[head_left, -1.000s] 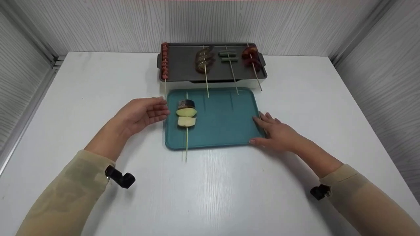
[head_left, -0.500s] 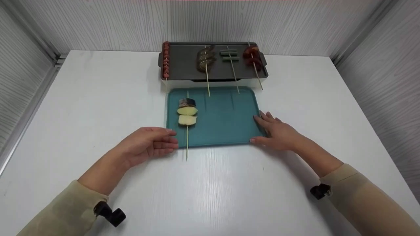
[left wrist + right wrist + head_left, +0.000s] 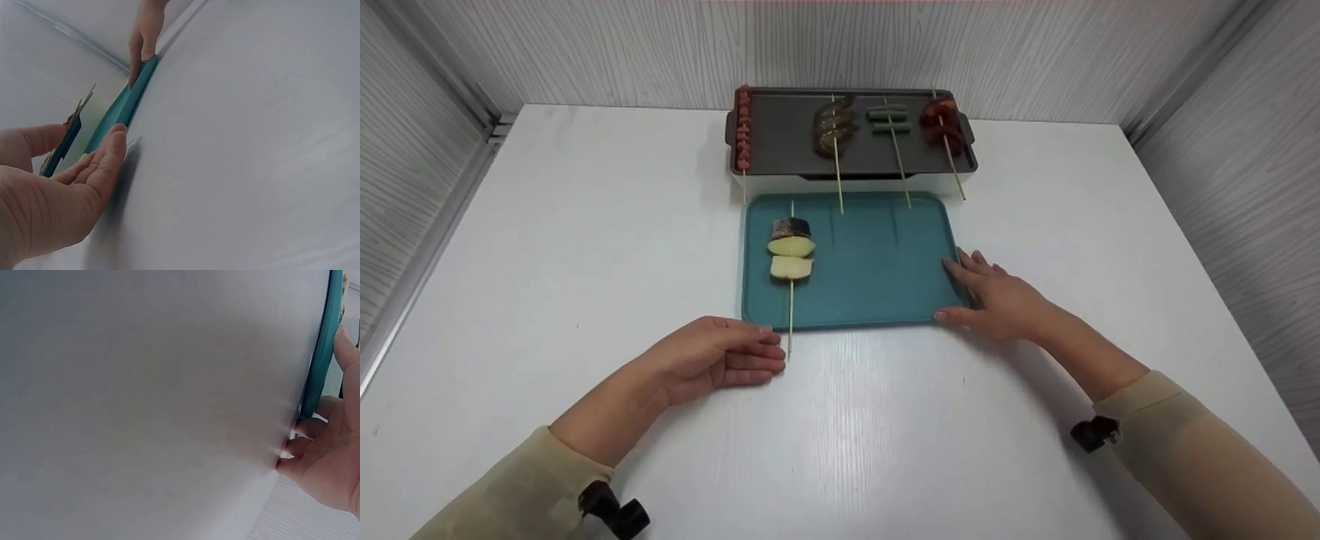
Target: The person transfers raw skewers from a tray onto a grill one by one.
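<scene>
A teal rectangular tray [image 3: 877,277] lies on the white table in front of a grill. Along its left side rests a skewer [image 3: 791,267] with a dark-skinned chunk, a yellow-green oval slice and a pale block; its bare stick overhangs the front rim. My left hand [image 3: 711,358] is just left of that stick end, fingers relaxed and nearly straight, holding nothing. At the tray's front right corner, my right hand [image 3: 1003,301] touches the rim, thumb at the front edge and fingers along the right side. The left wrist view shows the left hand [image 3: 67,197] low beside the tray [image 3: 132,98].
Behind the tray stands a dark-topped grill [image 3: 784,135]. It carries a skewer of small red pieces [image 3: 744,129], a brownish shrimp-like skewer [image 3: 834,131], one of green sticks [image 3: 889,120] and one of dark red curled pieces [image 3: 941,124]. Pale panels [image 3: 660,45] enclose the table.
My left hand has moved from the tray's left side toward the front, down to the skewer's stick end. The right hand stays at the tray corner. The view has shifted slightly.
</scene>
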